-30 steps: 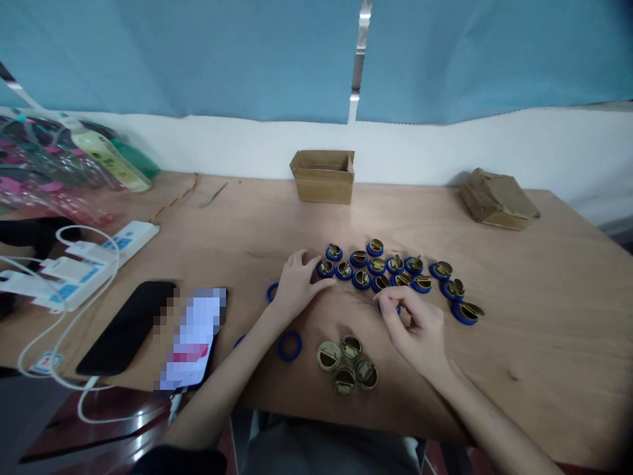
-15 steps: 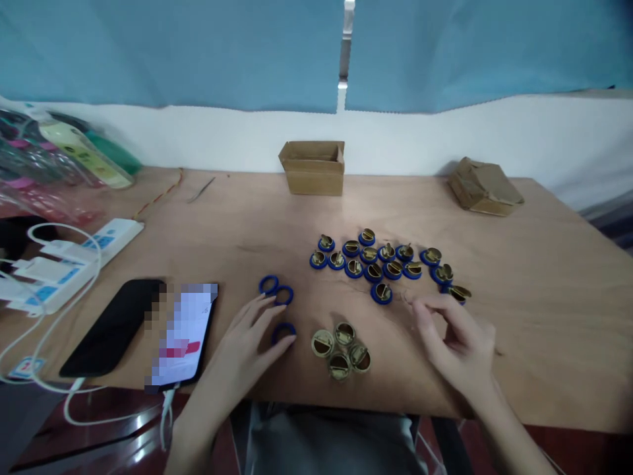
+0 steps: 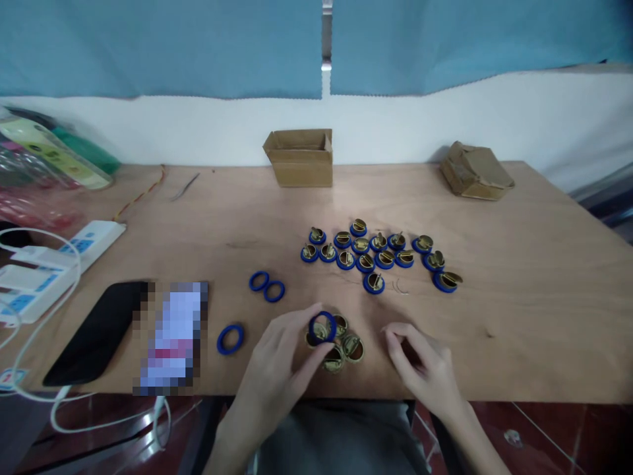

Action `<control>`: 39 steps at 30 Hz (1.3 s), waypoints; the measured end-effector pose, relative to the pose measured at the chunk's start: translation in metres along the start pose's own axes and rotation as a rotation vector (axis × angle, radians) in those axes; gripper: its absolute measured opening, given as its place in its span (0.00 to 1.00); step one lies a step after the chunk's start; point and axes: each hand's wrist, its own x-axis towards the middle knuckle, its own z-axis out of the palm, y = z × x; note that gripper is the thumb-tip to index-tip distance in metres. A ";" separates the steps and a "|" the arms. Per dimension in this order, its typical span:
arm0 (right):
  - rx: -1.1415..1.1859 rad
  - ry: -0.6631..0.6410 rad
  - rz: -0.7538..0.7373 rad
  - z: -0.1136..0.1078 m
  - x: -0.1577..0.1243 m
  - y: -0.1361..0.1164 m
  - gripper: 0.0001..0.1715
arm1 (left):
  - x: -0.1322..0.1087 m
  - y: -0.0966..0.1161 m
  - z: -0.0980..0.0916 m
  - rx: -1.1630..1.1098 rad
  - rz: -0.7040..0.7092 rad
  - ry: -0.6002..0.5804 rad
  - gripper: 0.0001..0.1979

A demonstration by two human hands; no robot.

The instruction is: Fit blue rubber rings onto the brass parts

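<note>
My left hand [image 3: 279,373] pinches a blue rubber ring [image 3: 324,315] by its rim, opening kept free, just above the bare brass caps [image 3: 352,346] at the table [image 3: 494,316] near edge. My right hand [image 3: 425,369], loosely curled and empty, rests right of them.

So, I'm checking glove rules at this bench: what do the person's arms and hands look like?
No gloves on the left hand or the right hand. No ring, watch or wristband shows. Both forearms are uncovered down to the picture's edge; no sleeve in view.
</note>
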 end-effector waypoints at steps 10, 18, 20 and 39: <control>0.003 -0.007 -0.001 0.001 0.000 0.000 0.08 | 0.032 0.016 0.018 0.129 0.036 -0.313 0.20; 0.023 -0.010 0.024 0.002 -0.002 0.003 0.07 | 0.041 0.008 0.008 0.143 0.222 -0.386 0.09; 0.039 -0.005 0.062 0.002 -0.003 0.004 0.08 | 0.044 0.006 0.007 0.140 0.236 -0.394 0.10; 0.535 -0.367 0.212 -0.010 0.066 -0.035 0.15 | 0.053 0.016 -0.001 -0.001 0.459 0.187 0.12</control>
